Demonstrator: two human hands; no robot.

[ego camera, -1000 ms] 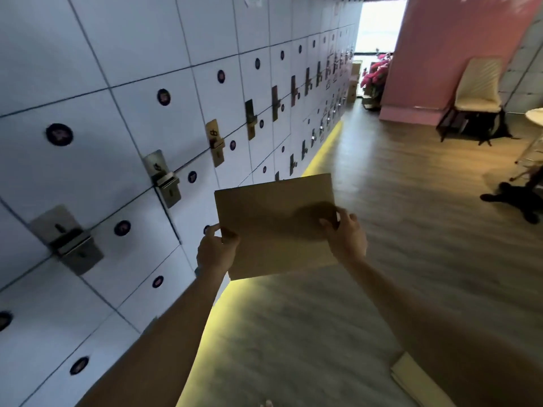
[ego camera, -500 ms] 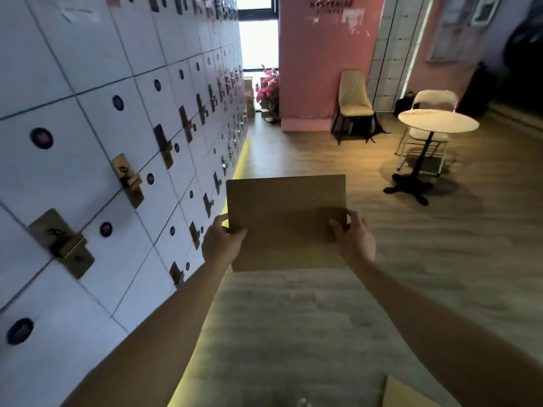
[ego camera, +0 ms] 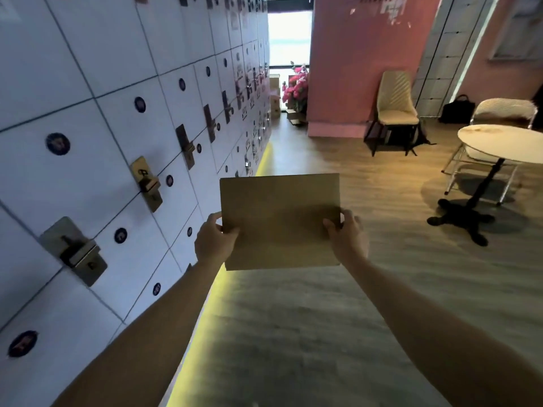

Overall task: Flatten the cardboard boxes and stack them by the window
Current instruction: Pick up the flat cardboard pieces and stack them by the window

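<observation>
the flattened cardboard box [ego camera: 280, 221] is in the centre of the frame, held up in front of me with its flat face toward the camera. i hold it by the two short sides, i think because a flat sheet bends and swings if only one side is gripped, and so it stays level while i carry it.

my left hand [ego camera: 214, 242] grips the left edge: the thumb lies on the front face and the other fingers are curled behind, where i cannot see them. my right hand [ego camera: 348, 237] grips the right edge in the same way, thumb on the front, fingers wrapped around the back. both hands are closed on the cardboard, not loose.

the window [ego camera: 289, 39] is far away at the top centre of the frame, at the end of the corridor. below it i can see some cardboard boxes [ego camera: 274, 95] and pink flowers [ego camera: 298, 88], so i judge that the stack is there and this piece has to go there.

the wall of white lockers [ego camera: 102, 127] fills the left side of the frame. at the right side stand a round table [ego camera: 499, 143] and a beige chair [ego camera: 396, 98], well apart from me.
</observation>
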